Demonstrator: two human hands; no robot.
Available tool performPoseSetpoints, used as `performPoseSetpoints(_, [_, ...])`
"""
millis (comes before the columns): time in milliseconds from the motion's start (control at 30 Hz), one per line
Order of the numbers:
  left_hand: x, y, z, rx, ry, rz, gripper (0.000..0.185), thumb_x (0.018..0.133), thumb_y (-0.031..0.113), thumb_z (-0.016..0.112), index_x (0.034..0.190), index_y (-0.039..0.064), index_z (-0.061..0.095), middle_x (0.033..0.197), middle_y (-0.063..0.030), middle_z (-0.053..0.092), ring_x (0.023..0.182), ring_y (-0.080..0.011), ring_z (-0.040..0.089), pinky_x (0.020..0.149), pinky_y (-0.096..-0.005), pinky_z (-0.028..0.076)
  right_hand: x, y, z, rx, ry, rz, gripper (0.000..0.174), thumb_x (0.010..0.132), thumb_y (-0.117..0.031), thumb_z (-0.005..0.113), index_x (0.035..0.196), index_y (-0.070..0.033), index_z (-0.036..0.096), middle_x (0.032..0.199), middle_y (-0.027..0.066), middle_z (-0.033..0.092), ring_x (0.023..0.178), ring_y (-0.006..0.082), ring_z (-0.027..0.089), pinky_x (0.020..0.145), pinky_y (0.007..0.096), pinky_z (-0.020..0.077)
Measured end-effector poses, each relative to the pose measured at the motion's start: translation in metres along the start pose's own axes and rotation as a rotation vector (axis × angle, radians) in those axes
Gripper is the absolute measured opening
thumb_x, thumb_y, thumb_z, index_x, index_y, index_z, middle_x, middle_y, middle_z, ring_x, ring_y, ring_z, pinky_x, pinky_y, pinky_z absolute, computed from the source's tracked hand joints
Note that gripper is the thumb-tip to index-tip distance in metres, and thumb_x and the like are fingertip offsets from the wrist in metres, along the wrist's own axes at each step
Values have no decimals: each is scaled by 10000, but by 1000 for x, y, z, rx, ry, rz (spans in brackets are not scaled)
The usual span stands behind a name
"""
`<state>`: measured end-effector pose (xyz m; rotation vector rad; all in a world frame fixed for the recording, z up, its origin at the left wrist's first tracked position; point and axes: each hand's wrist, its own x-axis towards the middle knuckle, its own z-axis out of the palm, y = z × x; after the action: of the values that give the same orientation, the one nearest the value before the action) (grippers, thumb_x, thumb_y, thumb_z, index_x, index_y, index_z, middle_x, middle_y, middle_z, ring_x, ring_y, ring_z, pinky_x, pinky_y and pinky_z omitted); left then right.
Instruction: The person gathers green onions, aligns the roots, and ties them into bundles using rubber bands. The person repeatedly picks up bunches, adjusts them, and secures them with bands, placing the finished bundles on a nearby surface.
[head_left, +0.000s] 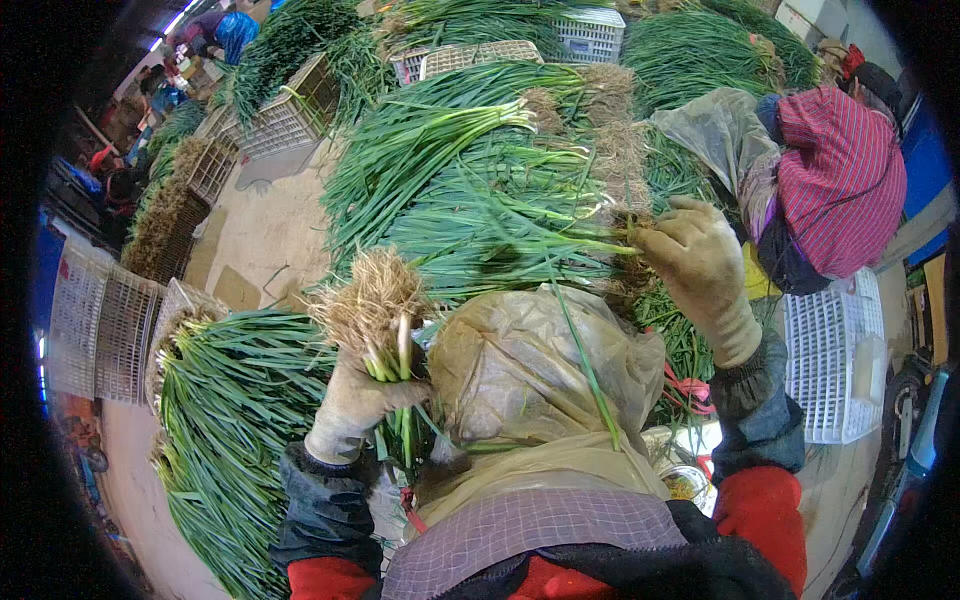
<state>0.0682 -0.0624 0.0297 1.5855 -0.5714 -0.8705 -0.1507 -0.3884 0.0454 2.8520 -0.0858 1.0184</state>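
My left hand, in a dirty work glove, is closed around a bunch of green onions, their brown roots pointing up and the leaves hanging below the fist. At the right, my gloved right hand pinches the root end of a green onion stalk whose leaves stretch leftward over the heap. Before me lies the large heap of green onions, roots mostly to the right. A plastic sheet covers my lap, with a loose green leaf across it.
Left of me, more green onions lie in a stack beside plastic crates. A person in a red striped top sits at the right, near a white plastic crate. Pink ties hang by my right side. Other people are at the far left.
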Motion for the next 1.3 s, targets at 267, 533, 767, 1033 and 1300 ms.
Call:
performPoseSetpoints(267, [-15,71,31,-8,134,84,582,682,-68,761,1227,4,567,1002,-44,644,913,-172,623,832,-311,518,11,-29,-16,490,143,38,261,722,-88,782,975,-108,721,878,68,705,858,298,681,785,422,525])
performPoseSetpoints(533, [-12,89,62,2,-30,62,620,604,-24,796,1179,21,568,943,-20,587,873,-169,587,822,-315,511,30,-67,-53,890,124,56,325,698,-88,847,1005,-87,737,870,72,708,858,234,696,846,368,552])
performPoseSetpoints(767, [12,72,71,16,-252,100,531,633,-29,844,1121,13,639,912,-15,695,818,-105,637,771,-283,538,28,-104,-29,1667,192,598,299,717,-67,865,974,11,734,920,56,732,832,115,677,773,257,540])
performPoseSetpoints(1033, [19,67,58,124,-124,56,437,672,-62,788,1087,-7,660,931,-34,687,805,-127,631,741,-295,534,40,-117,-3,1759,268,813,165,844,-26,699,1001,26,704,872,57,714,791,125,665,769,277,542])
performPoseSetpoints(1300, [-50,111,12,220,411,191,537,708,-38,757,1199,-18,543,977,-107,673,808,-183,654,718,-319,548,38,-129,16,1717,-2,710,278,891,-129,723,1138,-6,684,1034,47,703,960,126,629,893,288,499])
